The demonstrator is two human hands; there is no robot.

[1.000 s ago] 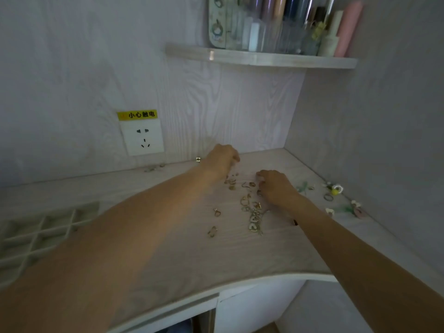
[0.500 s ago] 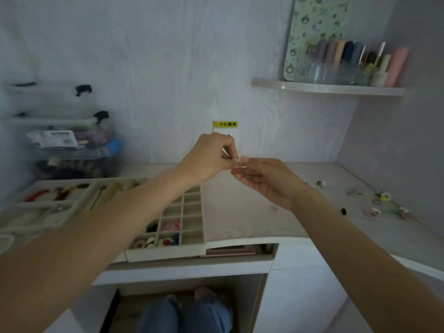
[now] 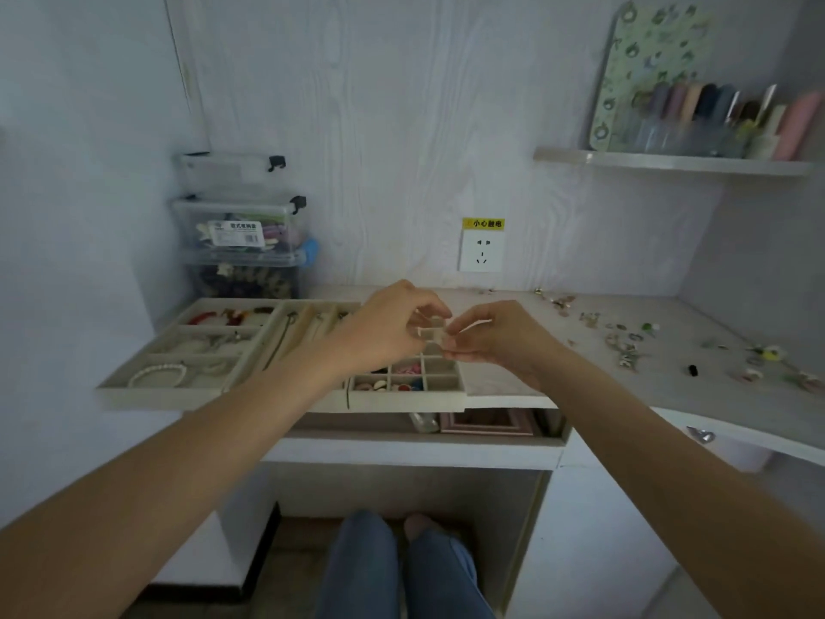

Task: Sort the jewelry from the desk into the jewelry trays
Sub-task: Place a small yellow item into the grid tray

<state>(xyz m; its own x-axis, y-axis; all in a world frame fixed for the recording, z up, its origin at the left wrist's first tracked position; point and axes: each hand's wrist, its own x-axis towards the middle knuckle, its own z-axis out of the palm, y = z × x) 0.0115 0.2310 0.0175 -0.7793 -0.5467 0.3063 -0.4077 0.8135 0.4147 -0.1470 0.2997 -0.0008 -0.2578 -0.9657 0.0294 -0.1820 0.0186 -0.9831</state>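
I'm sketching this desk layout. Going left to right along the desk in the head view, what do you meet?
Pearl bracelet in the large jewelry tray → small grid tray → right hand → loose jewelry pile → small black piece → flower-shaped pieces.

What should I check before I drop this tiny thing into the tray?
1. Small piece pinched between both hands, left hand and right hand: ok.
2. What kind of jewelry it is: cannot tell, too small.
3. Hands above the small-compartment tray: ok.
4. Free compartments there: ok, several look bare.
5. Grip firm enough to carry it: cannot tell.
6. Desk cleared of loose jewelry: not ok.
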